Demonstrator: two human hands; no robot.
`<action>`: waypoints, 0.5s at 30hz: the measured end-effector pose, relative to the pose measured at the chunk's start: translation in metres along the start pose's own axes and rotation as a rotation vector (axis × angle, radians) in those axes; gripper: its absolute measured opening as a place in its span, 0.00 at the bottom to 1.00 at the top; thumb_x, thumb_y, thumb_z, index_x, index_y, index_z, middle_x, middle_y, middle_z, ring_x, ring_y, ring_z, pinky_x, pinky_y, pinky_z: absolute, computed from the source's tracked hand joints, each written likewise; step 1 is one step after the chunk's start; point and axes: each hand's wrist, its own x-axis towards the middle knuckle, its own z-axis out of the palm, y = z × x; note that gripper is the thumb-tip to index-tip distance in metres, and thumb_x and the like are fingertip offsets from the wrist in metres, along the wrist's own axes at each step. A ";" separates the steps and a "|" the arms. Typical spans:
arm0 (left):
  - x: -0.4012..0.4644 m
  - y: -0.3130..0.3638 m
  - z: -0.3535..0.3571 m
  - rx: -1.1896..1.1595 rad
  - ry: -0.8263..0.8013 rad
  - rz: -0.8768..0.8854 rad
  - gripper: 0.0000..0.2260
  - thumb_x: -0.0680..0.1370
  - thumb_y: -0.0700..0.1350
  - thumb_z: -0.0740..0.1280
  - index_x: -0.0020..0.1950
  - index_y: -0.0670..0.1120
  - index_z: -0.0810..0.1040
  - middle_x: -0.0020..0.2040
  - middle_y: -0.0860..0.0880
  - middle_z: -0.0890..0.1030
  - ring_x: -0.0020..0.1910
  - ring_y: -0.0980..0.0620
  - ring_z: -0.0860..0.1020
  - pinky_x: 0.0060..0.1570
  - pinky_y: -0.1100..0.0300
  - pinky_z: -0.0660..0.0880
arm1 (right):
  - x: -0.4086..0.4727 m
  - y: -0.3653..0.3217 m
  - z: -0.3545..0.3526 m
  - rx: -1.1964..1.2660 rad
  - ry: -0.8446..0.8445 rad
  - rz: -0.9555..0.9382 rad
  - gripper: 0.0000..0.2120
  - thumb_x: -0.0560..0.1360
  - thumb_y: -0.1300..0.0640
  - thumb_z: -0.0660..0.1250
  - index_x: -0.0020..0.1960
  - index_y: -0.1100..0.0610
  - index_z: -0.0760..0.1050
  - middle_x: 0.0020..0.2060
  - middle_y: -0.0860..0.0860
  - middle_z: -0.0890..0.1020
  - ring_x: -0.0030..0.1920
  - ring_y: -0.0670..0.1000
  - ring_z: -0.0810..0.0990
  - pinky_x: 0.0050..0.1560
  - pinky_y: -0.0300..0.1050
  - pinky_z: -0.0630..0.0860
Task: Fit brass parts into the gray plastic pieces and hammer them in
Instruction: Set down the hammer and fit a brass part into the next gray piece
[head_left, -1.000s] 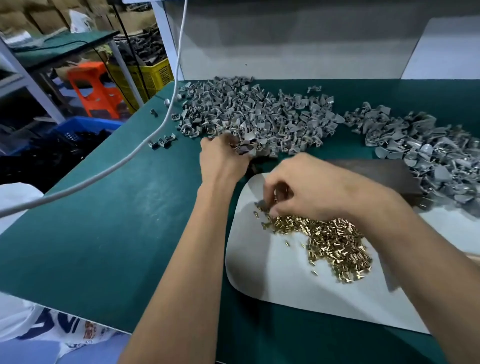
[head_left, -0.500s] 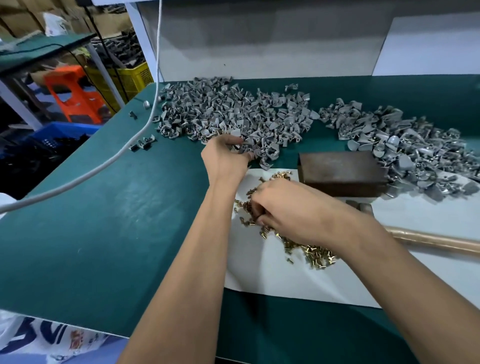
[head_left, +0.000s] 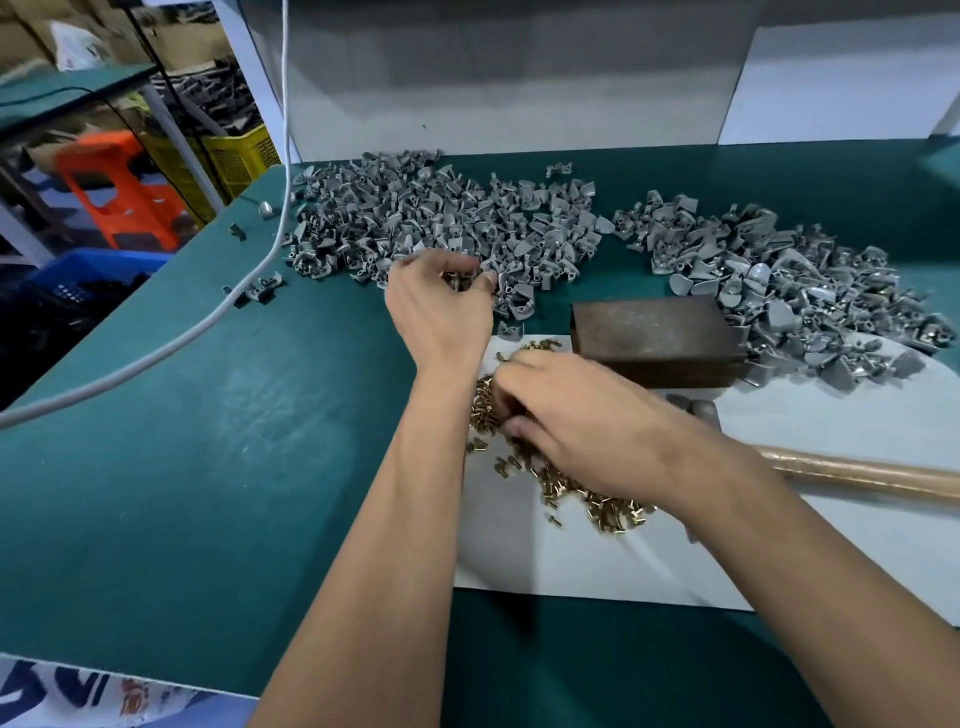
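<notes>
Broadly, a green desk (head_left: 208, 467) carries a white sheet (head_left: 597, 561), with two heaps of gray plastic pieces (head_left: 441, 218) along the back. A dark metal block (head_left: 654, 338) sits at the sheet's far edge, and a wooden-handled hammer (head_left: 857, 475) lies to its right. Brass parts (head_left: 613, 506) are scattered on the sheet. The left hand (head_left: 441, 306) reaches into the near edge of the left heap, fingers curled around gray pieces. The right hand (head_left: 566, 426) rests on the brass parts, fingers curled down into them; what it holds is hidden.
</notes>
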 end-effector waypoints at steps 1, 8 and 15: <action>0.000 0.002 -0.002 -0.005 0.018 0.006 0.07 0.71 0.47 0.78 0.47 0.48 0.86 0.49 0.50 0.85 0.54 0.50 0.81 0.59 0.53 0.76 | -0.003 0.003 -0.003 0.076 0.040 0.015 0.03 0.83 0.54 0.64 0.50 0.51 0.71 0.47 0.46 0.77 0.47 0.49 0.77 0.52 0.51 0.76; -0.023 0.028 0.006 -0.601 -0.233 -0.113 0.08 0.75 0.35 0.76 0.48 0.38 0.79 0.41 0.40 0.84 0.38 0.46 0.85 0.43 0.51 0.84 | -0.030 0.048 -0.018 0.405 0.435 0.136 0.04 0.76 0.56 0.74 0.49 0.50 0.80 0.41 0.41 0.82 0.42 0.42 0.82 0.46 0.43 0.83; -0.050 0.045 0.022 -0.830 -0.527 -0.074 0.08 0.75 0.30 0.74 0.52 0.36 0.80 0.41 0.40 0.85 0.37 0.48 0.84 0.44 0.55 0.83 | -0.053 0.089 -0.019 0.420 0.809 0.278 0.06 0.76 0.63 0.74 0.50 0.55 0.86 0.41 0.45 0.86 0.39 0.45 0.84 0.46 0.47 0.84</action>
